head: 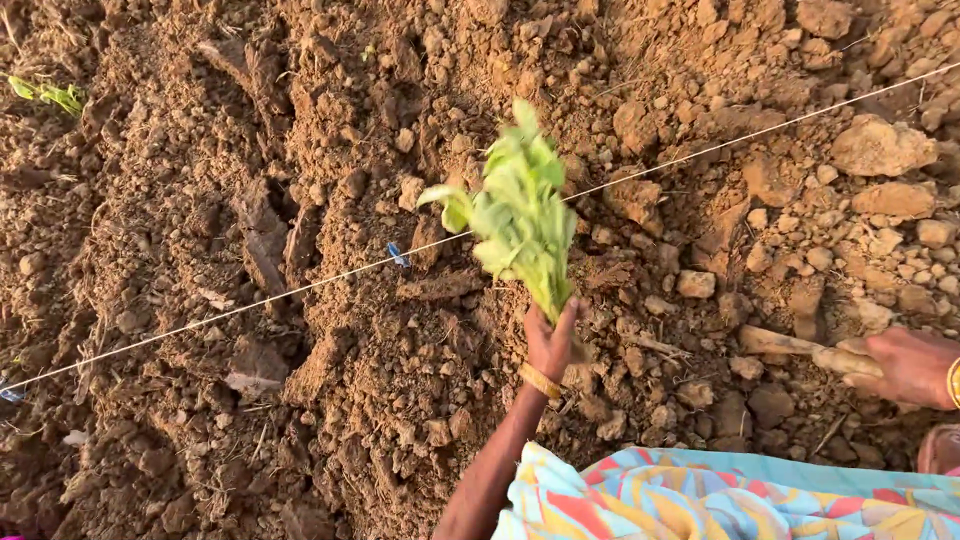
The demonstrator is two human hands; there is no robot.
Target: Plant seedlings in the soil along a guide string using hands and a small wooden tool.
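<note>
Here the left hand (550,340) is closed in a fist around the stems of a bunch of green seedlings (520,215), gripping them at their lower end. The long axis of the bunch runs almost straight up and away from this hand, with a slight lean to the left, so that the leaves fan out above the fist. A taut white string (300,288) stretches across the loose brown soil (380,400) beyond the left hand, passing behind the leaves and carrying a small blue marker (398,255) to the left of the bunch. The right hand (910,368) lies well apart on the far right, low over the ground, wrapped around one end of a pale wooden stick (795,347) whose free end points left towards the left hand. The left hand is therefore the nearer one to the seedlings and to the string. A bangle (540,381) circles the left wrist, and a patterned multicoloured cloth (700,495) lies beneath both forearms.
</note>
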